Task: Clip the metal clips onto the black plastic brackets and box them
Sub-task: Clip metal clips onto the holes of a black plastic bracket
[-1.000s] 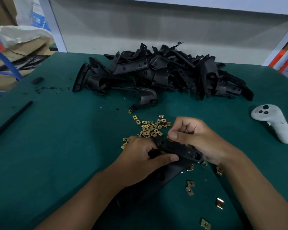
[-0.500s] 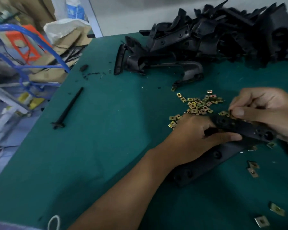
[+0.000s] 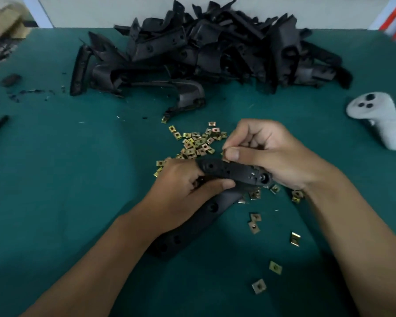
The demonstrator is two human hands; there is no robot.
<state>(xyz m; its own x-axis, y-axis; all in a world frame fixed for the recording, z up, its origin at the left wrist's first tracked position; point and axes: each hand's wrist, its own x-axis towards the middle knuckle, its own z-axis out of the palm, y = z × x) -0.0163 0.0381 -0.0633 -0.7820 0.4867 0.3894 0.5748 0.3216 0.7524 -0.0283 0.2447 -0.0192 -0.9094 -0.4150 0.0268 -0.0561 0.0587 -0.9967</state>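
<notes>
View swung back to centre, hands unmoved: left hand [image 3: 183, 191] grips bracket [image 3: 233, 171], right hand [image 3: 268, 152] pinches clip [image 3: 225, 159] at its edge; push squarely until seated.

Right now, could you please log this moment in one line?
left hand: holds bracket | right hand: pressing clip on | boxed: none seen

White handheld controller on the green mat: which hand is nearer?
Right. The right hand is closer to the white handheld controller, which lies at the mat's right edge. The left hand sits farther left, gripping the black plastic bracket.
</notes>
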